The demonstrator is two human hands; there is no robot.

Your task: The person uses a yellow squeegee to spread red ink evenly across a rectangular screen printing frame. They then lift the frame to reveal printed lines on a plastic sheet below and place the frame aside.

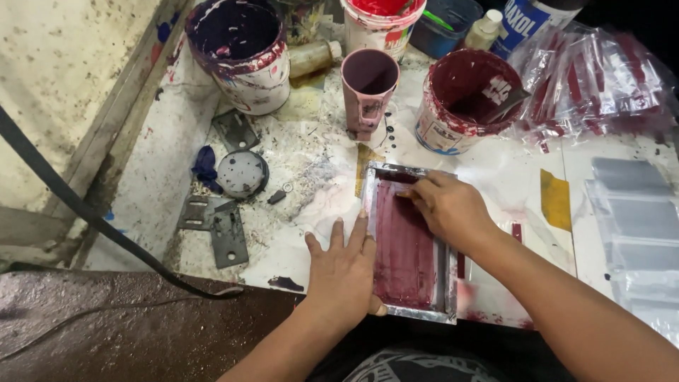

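Maroon ink coats the small metal-framed printing screen (409, 240) on the paint-spattered white table (495, 170). My left hand (342, 272), open flat, pins its left edge; my right hand (447, 206) grips a squeegee at its top. Step: pulling ink; next needs steady pressure.

**What the view hides or cuts off**

The right hand (447, 206) covers whatever it presses on the metal-framed printing screen smeared dark red (409, 244), at frame centre; the tool cannot be made out. The left hand (344, 272) hides the screen's lower left edge. At the top edge, the white bucket of red paint (382, 22) and the blue tub (442, 25) are cropped. At right, the stack of clear plastic sleeves (636, 233) runs out of frame.
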